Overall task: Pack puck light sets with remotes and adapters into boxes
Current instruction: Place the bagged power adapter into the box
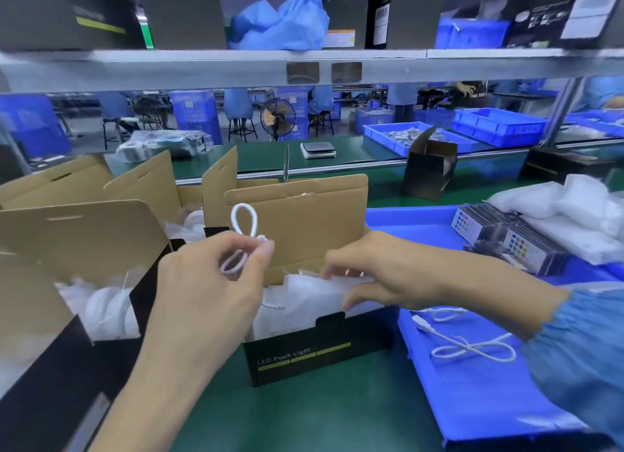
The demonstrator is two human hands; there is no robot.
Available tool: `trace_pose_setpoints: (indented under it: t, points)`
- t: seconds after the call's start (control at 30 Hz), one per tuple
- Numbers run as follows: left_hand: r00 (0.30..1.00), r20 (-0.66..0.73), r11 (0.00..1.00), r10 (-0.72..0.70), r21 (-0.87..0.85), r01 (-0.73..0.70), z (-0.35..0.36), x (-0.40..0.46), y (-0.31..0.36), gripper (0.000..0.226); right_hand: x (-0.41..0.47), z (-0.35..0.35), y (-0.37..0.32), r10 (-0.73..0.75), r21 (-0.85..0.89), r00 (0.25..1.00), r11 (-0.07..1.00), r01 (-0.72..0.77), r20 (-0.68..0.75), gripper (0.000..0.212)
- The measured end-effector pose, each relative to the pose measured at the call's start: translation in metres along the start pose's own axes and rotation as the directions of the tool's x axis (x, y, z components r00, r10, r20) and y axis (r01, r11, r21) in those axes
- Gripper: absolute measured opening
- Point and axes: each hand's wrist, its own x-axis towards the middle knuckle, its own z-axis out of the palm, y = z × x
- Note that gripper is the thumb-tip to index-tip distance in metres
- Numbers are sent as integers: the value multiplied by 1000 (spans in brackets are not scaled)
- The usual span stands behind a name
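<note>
White coiled cable (243, 239), black box (314, 353) with yellow-green stripes, blue tray (472, 401), green table (324, 414)

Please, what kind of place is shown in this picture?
Most likely a factory packing line. Open boxes printed "LED Puck Light" stand on a green bench, blue trays hold cables and remotes, and more workers sit at benches behind the shelf.
</note>
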Motion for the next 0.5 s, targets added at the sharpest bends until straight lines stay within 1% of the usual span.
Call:
trace_pose_setpoints:
  t: [0.03,0.07,0.13,0.17,0.2,0.27,0.33,0.4,0.47,0.5]
  points:
    - [1000,23,1000,11,-5,-11,3,0,-1,17,-1,4,3,2,-4,1000,1000,-2,-11,30]
    - [997,78,1000,12,-22,-10,6,-2,-4,31,-1,6,5,22,-12,1000,1000,-22,4,31]
    - [985,169,999,15,-34,-10,12,-8,-10,57,-1,7,9,26,-56,996,998,-21,82,32]
    - [982,183,999,44,-24,-41,14,-12,-12,60,-1,7,10,4,-69,993,998,5,119,33]
    - [978,184,995,97,1,-99,16,-15,-16,58,-2,7,10,-13,-72,992,997,22,125,35]
    - [953,192,963,233,88,-253,19,-21,-23,57,-5,10,10,-13,-118,999,993,19,49,36]
    - [903,258,877,342,256,-406,24,-24,-25,60,-8,19,8,-19,-264,1000,964,16,-11,28]
    - [870,332,769,363,421,-482,29,-25,-23,51,-12,29,3,-13,-353,1000,936,8,-10,30]
    - [842,394,667,368,519,-534,34,-31,-17,34,-17,36,-4,32,-385,999,923,-19,27,46]
    - [835,402,632,377,547,-549,37,-35,-14,30,-20,37,-6,37,-392,999,920,-18,41,52]
